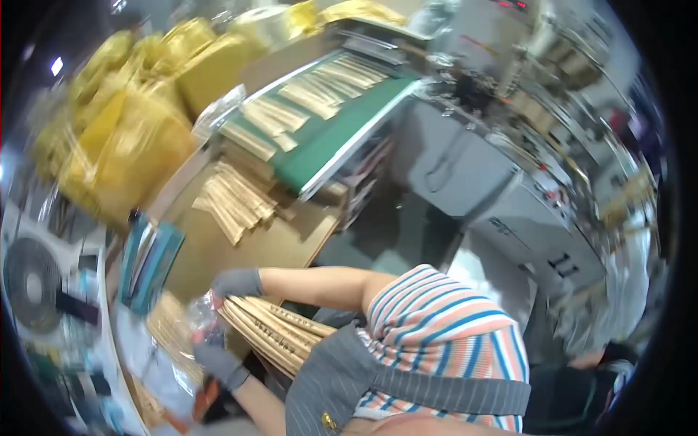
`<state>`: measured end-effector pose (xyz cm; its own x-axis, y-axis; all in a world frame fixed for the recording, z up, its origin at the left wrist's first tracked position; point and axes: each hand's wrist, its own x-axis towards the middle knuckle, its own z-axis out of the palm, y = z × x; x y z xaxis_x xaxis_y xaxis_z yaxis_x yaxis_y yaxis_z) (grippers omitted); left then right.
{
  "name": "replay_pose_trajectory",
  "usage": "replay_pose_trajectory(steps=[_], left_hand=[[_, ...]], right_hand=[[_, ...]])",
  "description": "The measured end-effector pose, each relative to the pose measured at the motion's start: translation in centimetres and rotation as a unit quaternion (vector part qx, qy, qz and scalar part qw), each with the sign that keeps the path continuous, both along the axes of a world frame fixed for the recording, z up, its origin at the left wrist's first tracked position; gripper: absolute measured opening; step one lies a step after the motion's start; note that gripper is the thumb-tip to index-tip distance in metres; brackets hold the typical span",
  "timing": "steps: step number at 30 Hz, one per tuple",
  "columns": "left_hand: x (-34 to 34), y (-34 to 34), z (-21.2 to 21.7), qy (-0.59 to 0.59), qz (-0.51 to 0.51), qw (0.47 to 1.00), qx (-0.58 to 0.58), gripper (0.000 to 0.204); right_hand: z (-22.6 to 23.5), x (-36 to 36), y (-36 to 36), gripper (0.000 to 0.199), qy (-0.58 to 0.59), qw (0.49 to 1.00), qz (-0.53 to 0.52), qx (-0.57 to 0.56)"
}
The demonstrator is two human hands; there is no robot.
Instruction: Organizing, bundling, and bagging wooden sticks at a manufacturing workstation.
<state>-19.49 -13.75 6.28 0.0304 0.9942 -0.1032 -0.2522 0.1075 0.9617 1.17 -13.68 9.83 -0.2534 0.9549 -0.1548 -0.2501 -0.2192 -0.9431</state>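
Your 2 gloved hands: right hand (234,282) clamped on 1 bundle (273,330) of tan sticks; left hand (218,363) grip can't tell, touching clear bag (200,320). 1 stick pile (236,200) far on bench, approx. 10 packs on belt (327,138).

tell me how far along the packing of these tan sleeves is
Done: rows of tan sleeves lie on the green belt. In hand: both gloved hands, one above, the other below, grip a fanned bundle at a clear bag. Left: a loose pile on the brown table.
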Motion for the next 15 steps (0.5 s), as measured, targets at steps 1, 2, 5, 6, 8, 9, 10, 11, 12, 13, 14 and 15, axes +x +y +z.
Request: replay_pose_trajectory(steps=[1, 2, 5, 6, 8, 9, 10, 11, 12, 13, 14, 15], left_hand=[[-0.2, 2.4, 0.2, -0.097, 0.023, 0.991, -0.085, 0.024], [-0.5, 5.1, 0.6, -0.181, 0.056, 0.966, -0.178, 0.023], [4.5, 8.8, 1.2, -0.007, 0.042, 0.998, 0.046, 0.026], [6.6, 8.0, 2.3, -0.009, 0.033, 0.998, 0.045, 0.026], [12.4, 2.3, 8.8, 0.112, -0.198, 0.944, 0.238, 0.025], [11.9, 0.4, 9.9, 0.119, -0.197, 0.942, 0.244, 0.025], [11.5, -0.8, 10.3, 0.266, -0.228, 0.851, 0.391, 0.029], [10.8, -1.5, 10.0, 0.401, -0.242, 0.720, 0.512, 0.033], [9.7, -2.0, 8.6, 0.406, -0.238, 0.721, 0.508, 0.033], [8.1, -2.5, 5.9, 0.343, -0.169, 0.827, 0.412, 0.036], [6.6, -3.3, 3.4, 0.274, -0.096, 0.907, 0.305, 0.038], [6.3, -5.8, 1.2, 0.215, -0.012, 0.931, 0.296, 0.038]], right_hand=[[-1.8, 2.2, -0.4, 0.021, 0.042, 0.998, -0.037, -0.015], [-2.2, 4.1, -1.2, 0.027, 0.064, 0.997, -0.032, 0.007], [3.0, 6.4, -5.3, 0.036, 0.127, 0.989, -0.064, 0.029], [3.2, 6.2, -5.0, 0.036, 0.120, 0.991, -0.037, 0.051], [1.6, 6.1, -3.4, 0.037, 0.116, 0.990, -0.029, 0.076], [-0.4, 5.0, -1.6, 0.041, 0.155, 0.981, -0.008, 0.118], [-1.8, 5.2, -0.5, 0.045, 0.190, 0.969, 0.008, 0.156], [-2.1, 5.8, -0.8, 0.042, 0.264, 0.959, 0.050, 0.088], [-2.6, 5.4, -1.4, 0.042, 0.267, 0.958, 0.056, 0.085], [-2.8, 4.1, -2.4, 0.044, 0.313, 0.948, 0.026, 0.052], [-3.3, 2.5, -4.0, 0.045, 0.363, 0.932, -0.008, 0.016], [-4.6, 1.2, -6.4, 0.048, 0.353, 0.935, 0.010, -0.002]])
